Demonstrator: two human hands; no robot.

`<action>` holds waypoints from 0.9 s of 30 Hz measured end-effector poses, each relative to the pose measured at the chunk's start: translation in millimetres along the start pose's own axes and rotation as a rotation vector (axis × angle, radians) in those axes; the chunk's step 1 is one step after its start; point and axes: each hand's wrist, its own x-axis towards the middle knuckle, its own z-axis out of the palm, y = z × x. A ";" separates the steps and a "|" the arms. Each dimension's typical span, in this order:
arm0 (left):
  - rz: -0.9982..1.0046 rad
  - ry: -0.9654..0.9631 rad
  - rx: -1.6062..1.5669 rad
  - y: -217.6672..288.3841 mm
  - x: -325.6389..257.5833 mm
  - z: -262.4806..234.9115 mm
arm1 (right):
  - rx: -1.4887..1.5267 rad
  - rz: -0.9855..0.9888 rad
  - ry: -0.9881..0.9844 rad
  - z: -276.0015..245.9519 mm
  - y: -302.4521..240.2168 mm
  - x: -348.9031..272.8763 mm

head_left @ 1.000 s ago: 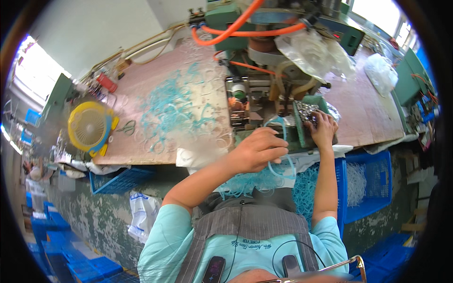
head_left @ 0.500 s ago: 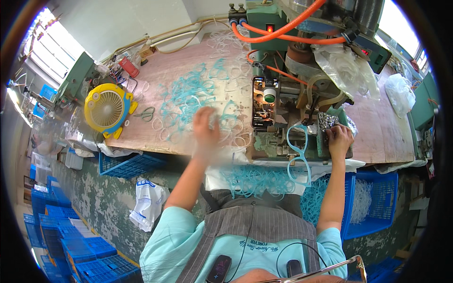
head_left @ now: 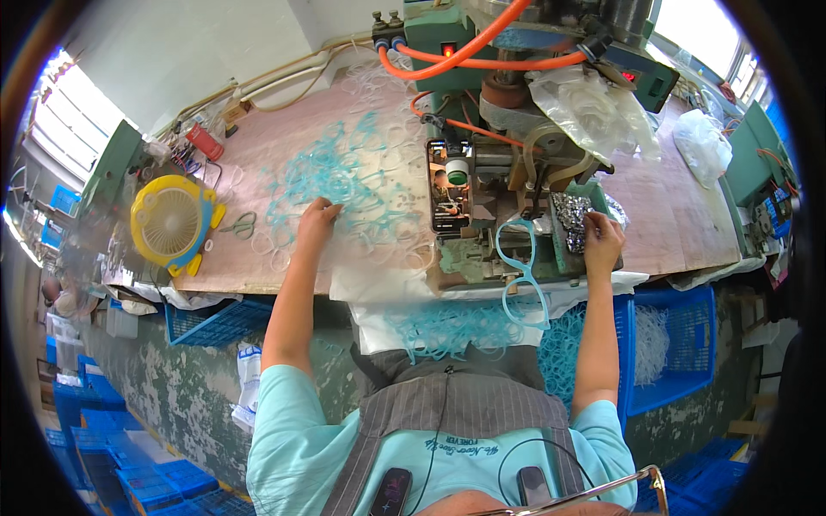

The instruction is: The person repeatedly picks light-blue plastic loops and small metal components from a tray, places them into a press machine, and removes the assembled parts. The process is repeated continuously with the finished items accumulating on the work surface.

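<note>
On the workbench (head_left: 258, 267), left hand (head_left: 317, 217) closing on pale blue frames (head_left: 344, 185), right hand (head_left: 602, 242) gripping the machine's foil-wrapped block (head_left: 570, 222).

Green press machine (head_left: 516, 129) blocks the bench's middle; bare wood (head_left: 680, 215) lies right

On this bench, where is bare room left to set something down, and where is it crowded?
Bare board shows right of the green machine, between the foil-covered block and the plastic bag. A smaller patch lies between the yellow fan and the pile of blue frames, holding only scissors. It is crowded around the left hand in that pile, and at the right hand by the machine.
</note>
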 end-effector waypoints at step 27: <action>-0.385 0.421 -0.233 101.6 35.9 -8.4 | 0.803 0.213 -0.049 -6.7 -164.9 -4.3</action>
